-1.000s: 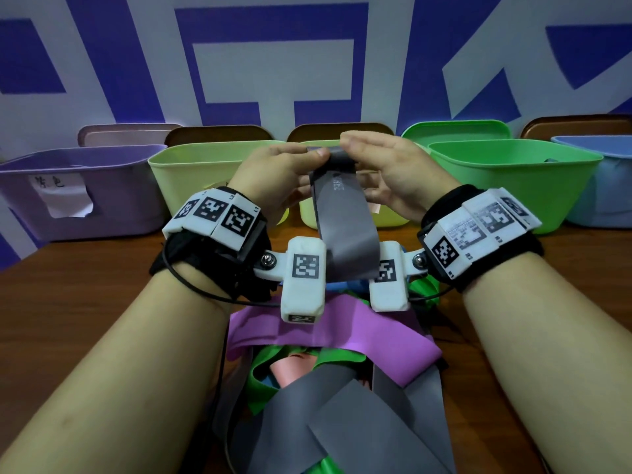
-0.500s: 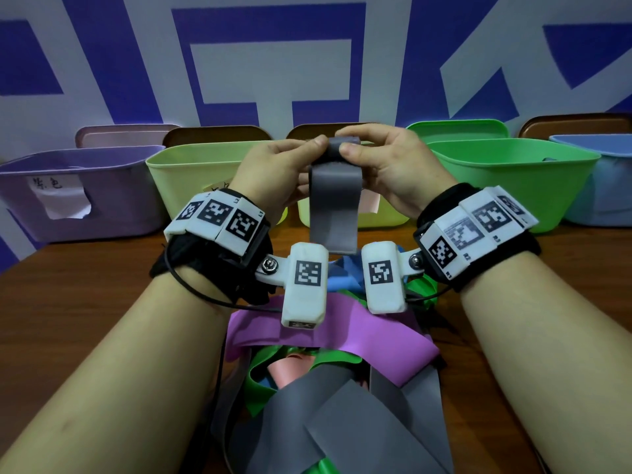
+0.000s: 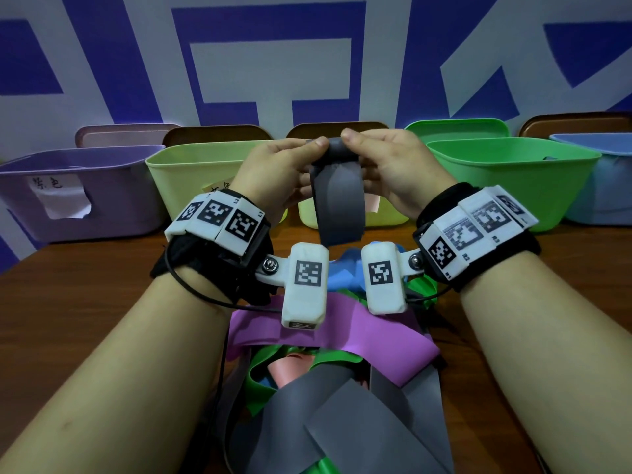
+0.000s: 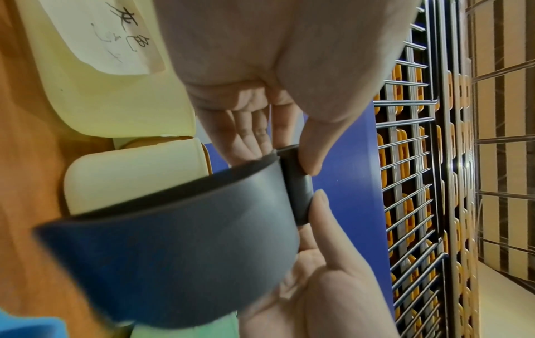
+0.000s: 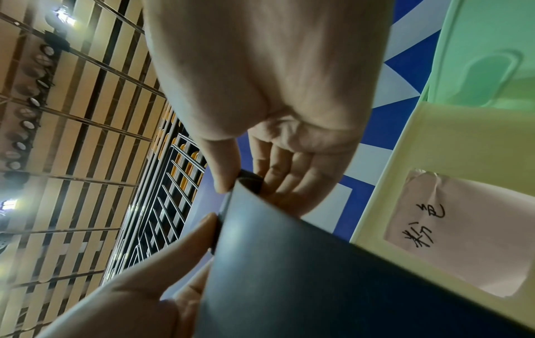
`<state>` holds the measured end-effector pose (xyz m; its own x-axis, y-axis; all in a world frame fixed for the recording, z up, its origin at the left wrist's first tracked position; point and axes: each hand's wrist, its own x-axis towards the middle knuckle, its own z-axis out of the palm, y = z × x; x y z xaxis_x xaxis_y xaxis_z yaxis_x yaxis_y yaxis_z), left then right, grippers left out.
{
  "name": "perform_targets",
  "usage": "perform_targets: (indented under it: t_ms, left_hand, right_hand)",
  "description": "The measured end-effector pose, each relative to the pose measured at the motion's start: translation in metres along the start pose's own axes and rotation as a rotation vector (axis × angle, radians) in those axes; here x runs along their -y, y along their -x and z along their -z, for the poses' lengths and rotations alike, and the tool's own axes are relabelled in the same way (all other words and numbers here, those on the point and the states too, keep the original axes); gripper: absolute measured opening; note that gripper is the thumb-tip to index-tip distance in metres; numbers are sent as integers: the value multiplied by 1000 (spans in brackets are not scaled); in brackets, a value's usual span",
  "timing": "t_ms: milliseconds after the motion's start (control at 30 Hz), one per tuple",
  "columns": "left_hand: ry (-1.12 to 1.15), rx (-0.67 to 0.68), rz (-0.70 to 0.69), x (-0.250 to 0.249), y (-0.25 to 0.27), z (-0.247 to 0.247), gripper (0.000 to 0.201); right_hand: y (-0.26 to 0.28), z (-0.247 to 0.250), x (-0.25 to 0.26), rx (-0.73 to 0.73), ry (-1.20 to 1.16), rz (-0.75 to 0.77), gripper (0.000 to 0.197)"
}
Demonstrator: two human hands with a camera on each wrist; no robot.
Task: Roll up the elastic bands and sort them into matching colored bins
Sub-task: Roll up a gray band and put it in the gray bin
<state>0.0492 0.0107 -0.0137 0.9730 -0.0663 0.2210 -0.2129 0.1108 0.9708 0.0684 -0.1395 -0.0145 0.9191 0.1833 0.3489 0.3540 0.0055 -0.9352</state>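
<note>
i hold a grey elastic band (image 3: 337, 196) up in front of me with both hands, above the table (image 3: 78, 285) and in front of the row of bins. my left hand (image 3: 273, 172) pinches the left end of the rolled part between thumb and fingers, and my right hand (image 3: 393, 165) pinches the right end the same way, thumbs on top and nearly meeting over the roll. the band is matte, smooth, mid-grey and flat like a wide ribbon. its top is wound into a short tight cylinder, darker than the rest, and a loose tail hangs straight down from it, curving slightly, its lower edge just above the wrist cameras. in the left wrist view the tail (image 4: 179, 247) sweeps out broad and a little blurred from the dark roll (image 4: 295, 183). in the right wrist view the same sheet (image 5: 333, 274) fills the lower part, with the roll end under my thumb.

below my wrists a heap of unrolled bands lies on the table: a purple band (image 3: 342, 333), more grey bands (image 3: 342, 422), green bands (image 3: 263, 371), a bit of blue and a pink one.

behind my hands stand a purple bin (image 3: 102, 179), a yellow-green bin (image 3: 191, 172), a smaller pale yellow bin (image 3: 386, 220), a green bin (image 3: 513, 172) and a blue bin (image 3: 612, 186). paper labels with handwriting sit on some of them.
</note>
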Motion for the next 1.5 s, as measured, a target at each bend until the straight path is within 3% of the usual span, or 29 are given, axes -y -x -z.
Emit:
perform_targets:
  t_ms: [300, 533, 767, 867, 967, 1067, 1133, 1233, 1367, 1500]
  left_hand:
    - [39, -9, -23, 1, -4, 2, 27]
    - [-61, -33, 69, 2, 0, -2, 33]
    - [12, -31, 5, 3, -1, 0, 11]
    - [19, -29, -11, 1, 1, -1, 12]
    - [46, -13, -1, 0, 2, 0, 24]
    - [10, 39, 58, 0, 4, -2, 20]
    - [-27, 6, 88, 0, 5, -4, 25]
    - [-39, -29, 78, 1, 4, -4, 27]
    - [20, -39, 34, 0, 5, -2, 14]
    - [35, -30, 18, -1, 4, -1, 21]
  right_hand:
    - [1, -4, -2, 21, 12, -25, 15]
    - [-3, -1, -3, 1, -34, 1, 12]
    - [-2, -2, -6, 40, -41, -40, 31]
    - [-2, -3, -7, 58, -9, -74, 35]
    - [-5, -2, -9, 27, -4, -35, 22]
    - [-7, 0, -10, 5, -24, -16, 11]
    - [-7, -1, -9, 19, -37, -18, 11]
    - [-5, -1, -8, 46, -56, -16, 16]
    - [-4, -1, -8, 58, -42, -43, 19]
    - [-4, -2, -9, 62, 27, -121, 34]
